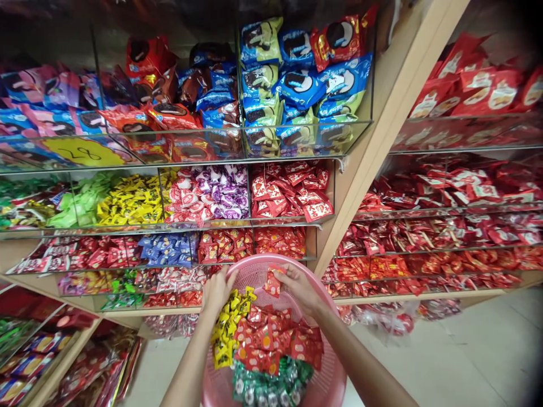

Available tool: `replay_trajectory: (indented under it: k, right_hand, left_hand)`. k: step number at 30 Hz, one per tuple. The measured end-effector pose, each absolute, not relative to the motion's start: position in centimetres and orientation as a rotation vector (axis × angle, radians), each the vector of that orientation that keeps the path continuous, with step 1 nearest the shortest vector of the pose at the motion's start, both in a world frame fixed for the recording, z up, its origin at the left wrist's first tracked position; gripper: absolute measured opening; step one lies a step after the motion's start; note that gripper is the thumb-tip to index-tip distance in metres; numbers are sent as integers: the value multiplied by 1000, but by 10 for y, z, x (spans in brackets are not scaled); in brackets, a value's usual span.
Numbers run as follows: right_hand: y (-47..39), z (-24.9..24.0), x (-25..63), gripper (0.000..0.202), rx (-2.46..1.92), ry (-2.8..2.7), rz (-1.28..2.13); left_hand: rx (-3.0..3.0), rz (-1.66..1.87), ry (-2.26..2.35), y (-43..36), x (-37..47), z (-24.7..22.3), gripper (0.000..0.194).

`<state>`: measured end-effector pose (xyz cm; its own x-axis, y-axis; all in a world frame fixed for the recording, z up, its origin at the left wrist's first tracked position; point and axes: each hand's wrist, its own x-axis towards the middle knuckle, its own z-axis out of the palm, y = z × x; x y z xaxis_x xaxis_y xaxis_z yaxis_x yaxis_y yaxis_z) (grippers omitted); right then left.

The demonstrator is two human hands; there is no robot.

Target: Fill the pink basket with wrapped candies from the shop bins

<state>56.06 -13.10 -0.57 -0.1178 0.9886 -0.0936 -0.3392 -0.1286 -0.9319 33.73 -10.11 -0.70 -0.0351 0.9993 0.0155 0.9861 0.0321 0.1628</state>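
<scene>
My left hand (217, 289) is closed on the far left rim of a pink plastic basket (338, 362). Between the fingers of my right hand (299, 289) is a red candy packet (272, 281), held over the far part of the basket. Inside, yellow wrapped candies (229, 328) lie along the left side. A heap of red candy packets (275, 342) with orange fruit prints fills the middle. Green wrapped candies (271, 384) are spread nearest to me.
Glass-fronted shelves (169, 164) of sorted sweets rise ahead, with a yellow "28" tag (80, 151) on the upper left. A slanting wooden post (377, 135) divides them from more red packets (458, 181). Plastic bags (390, 319) rest on the tiled floor (479, 345).
</scene>
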Motion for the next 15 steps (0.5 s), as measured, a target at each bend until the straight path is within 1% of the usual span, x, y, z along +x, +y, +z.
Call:
replay_trajectory:
  k: [3, 7, 15]
  right_hand:
    - [-132, -5, 560, 30, -945, -940, 1544]
    - [-134, -5, 560, 24, -947, -927, 1610]
    - [-136, -10, 558, 22, -955, -898, 1630]
  left_hand:
    - [2125, 211, 2171, -101, 336, -8, 52]
    - [2155, 220, 2161, -101, 335, -8, 52]
    - [2154, 210, 2151, -102, 336, -5, 52]
